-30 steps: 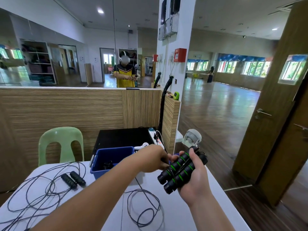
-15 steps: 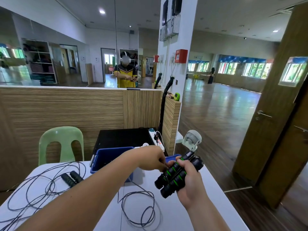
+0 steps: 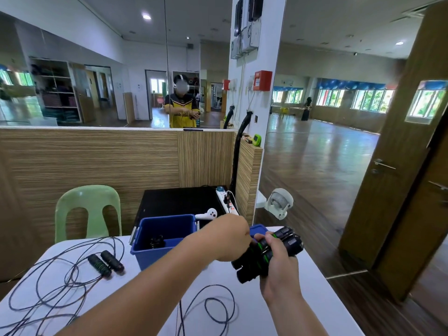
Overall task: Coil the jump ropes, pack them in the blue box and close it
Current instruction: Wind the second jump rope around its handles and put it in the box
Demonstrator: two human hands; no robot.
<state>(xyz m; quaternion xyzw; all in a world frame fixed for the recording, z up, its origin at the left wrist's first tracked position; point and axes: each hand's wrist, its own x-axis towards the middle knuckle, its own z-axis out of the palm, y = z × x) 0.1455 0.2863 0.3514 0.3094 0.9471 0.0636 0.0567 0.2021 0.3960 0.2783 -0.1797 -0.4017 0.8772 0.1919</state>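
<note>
My right hand (image 3: 278,267) grips a pair of black jump-rope handles with green rings (image 3: 257,258) above the white table. My left hand (image 3: 230,236) is curled against those handles from the left; its fingertips are hidden. The rope (image 3: 208,309) hangs down from them and loops on the table. A second jump rope lies at the left, its black handles (image 3: 105,261) side by side amid a loose tangle of cord (image 3: 48,287). The open blue box (image 3: 167,238) stands behind my left arm with something black inside. A blue lid (image 3: 258,230) peeks out behind my hands.
A white table (image 3: 327,299) carries everything; its right edge drops to a wooden floor. A green plastic chair (image 3: 88,209) stands behind at the left. A black low cabinet (image 3: 179,201) with a power strip (image 3: 226,201) and a white controller (image 3: 207,214) sits behind the box, before a wood-panel wall.
My right hand has lowered and tilted the handles, moving them slightly left and nearer the table. The rope loop below has shifted on the tabletop. My left hand stays at the handles.
</note>
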